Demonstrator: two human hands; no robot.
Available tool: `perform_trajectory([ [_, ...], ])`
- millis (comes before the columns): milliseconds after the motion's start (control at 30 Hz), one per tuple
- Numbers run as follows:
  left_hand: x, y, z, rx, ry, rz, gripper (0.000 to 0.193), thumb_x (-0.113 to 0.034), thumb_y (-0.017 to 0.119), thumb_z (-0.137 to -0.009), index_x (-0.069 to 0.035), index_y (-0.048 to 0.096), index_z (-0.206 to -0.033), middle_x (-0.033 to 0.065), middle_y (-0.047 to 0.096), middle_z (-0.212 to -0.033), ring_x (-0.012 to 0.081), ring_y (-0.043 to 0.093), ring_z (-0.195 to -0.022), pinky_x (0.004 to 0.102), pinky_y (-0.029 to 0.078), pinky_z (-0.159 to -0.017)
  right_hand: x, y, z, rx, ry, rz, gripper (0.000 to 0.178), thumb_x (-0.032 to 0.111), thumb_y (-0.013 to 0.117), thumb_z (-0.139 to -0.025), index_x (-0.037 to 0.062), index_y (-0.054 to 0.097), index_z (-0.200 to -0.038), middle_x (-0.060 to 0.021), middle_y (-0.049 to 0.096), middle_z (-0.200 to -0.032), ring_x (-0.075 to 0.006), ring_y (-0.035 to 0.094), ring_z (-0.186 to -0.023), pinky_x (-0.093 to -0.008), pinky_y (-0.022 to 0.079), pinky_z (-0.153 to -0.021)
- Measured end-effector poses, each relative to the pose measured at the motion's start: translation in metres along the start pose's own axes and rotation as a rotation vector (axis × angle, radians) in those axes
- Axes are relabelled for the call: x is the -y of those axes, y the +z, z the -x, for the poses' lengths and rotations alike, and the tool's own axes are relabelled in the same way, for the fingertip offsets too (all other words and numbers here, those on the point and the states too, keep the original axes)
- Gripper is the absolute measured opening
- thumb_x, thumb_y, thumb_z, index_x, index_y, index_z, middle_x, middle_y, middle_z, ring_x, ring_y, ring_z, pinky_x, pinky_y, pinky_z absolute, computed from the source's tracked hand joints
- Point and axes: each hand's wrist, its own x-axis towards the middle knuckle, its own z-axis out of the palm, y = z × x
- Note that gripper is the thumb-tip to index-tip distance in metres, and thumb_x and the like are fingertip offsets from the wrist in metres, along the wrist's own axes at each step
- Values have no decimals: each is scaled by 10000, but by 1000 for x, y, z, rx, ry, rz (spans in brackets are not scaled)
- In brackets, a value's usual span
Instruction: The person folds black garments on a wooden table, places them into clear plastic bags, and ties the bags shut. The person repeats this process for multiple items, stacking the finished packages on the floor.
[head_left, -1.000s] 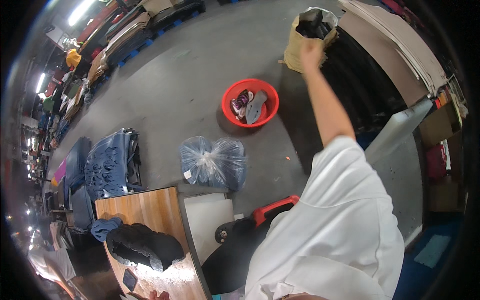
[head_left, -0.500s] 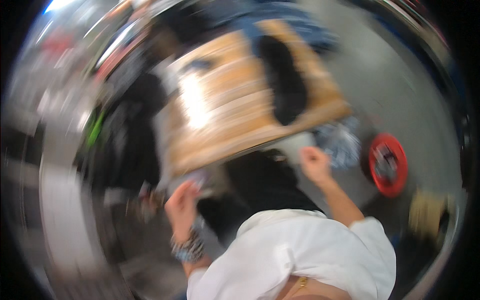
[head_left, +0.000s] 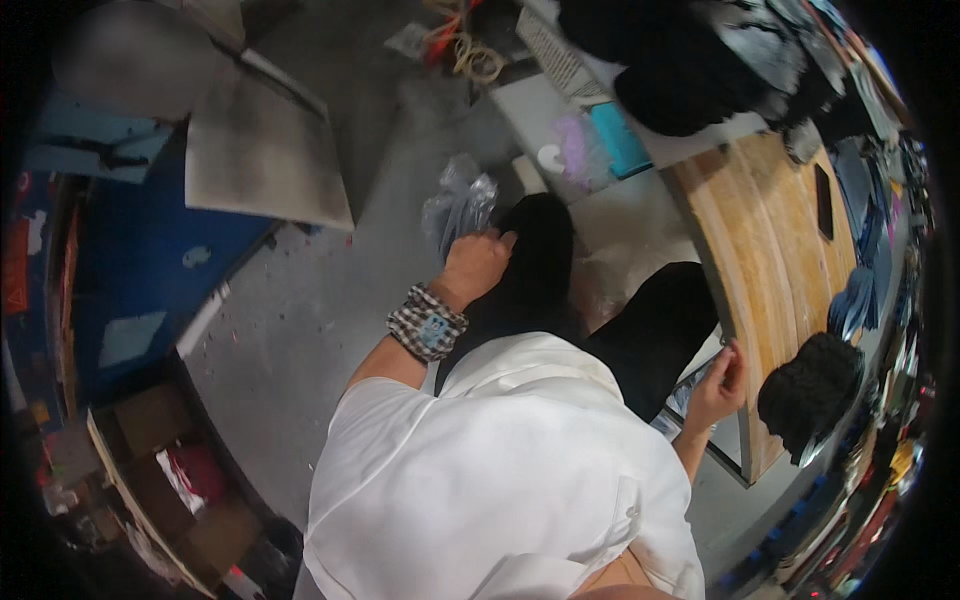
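My left hand (head_left: 476, 268), with a checkered scrunchie (head_left: 428, 322) on its wrist, is in front of my dark-clad leg. Its fingers are curled in, and what they hold, if anything, is hidden. Directly beyond it is a clear plastic bag (head_left: 458, 198) with bluish-grey contents; I cannot tell whether the hand grips it. My right hand (head_left: 716, 392) is at the near edge of the wooden table (head_left: 765, 240), its fingers loosely bent and apart, with nothing visible in them. Farther along that tabletop sits a bundle of black fabric (head_left: 812, 392).
A dark phone-like slab (head_left: 824, 202) and folded blue fabric (head_left: 853, 300) lie on the table. Ahead are a turquoise box (head_left: 620, 140) and piled black fabric (head_left: 680, 80). To the left stand a grey board (head_left: 262, 150), a blue panel (head_left: 130, 265) and an open cardboard box (head_left: 150, 430).
The view has swung left, so the table has shifted from the middle to my right side. My left hand has come to the plastic bag; my right is now by the table edge.
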Motion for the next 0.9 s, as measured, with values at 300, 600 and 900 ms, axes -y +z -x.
perform_trajectory([
  [300,109,85,47,83,-526,58,522,-204,626,-845,-22,463,-1307,283,533,-1184,380,552,-1097,478,499,-842,37,68,-65,276,-309,482,389,150,682,-875,-32,566,-1198,-213,563,-1153,-352,564,-1083,-375,451,-917],
  [600,113,12,-80,-599,-270,299,565,-38,586,-861,16,384,-1386,240,438,-1355,381,440,-1241,475,365,-1044,43,70,-75,282,-171,507,436,115,725,-787,-7,578,-1179,-221,565,-1171,-392,566,-1042,-402,466,-873],
  [900,95,-30,-124,-556,-73,322,497,2,530,-890,12,403,-1371,221,440,-1305,357,517,-1136,424,461,-919,69,47,-232,-183,-8,33,191,109,645,-877,-22,643,-1016,-148,671,-927,-228,656,-880,-303,501,-769],
])
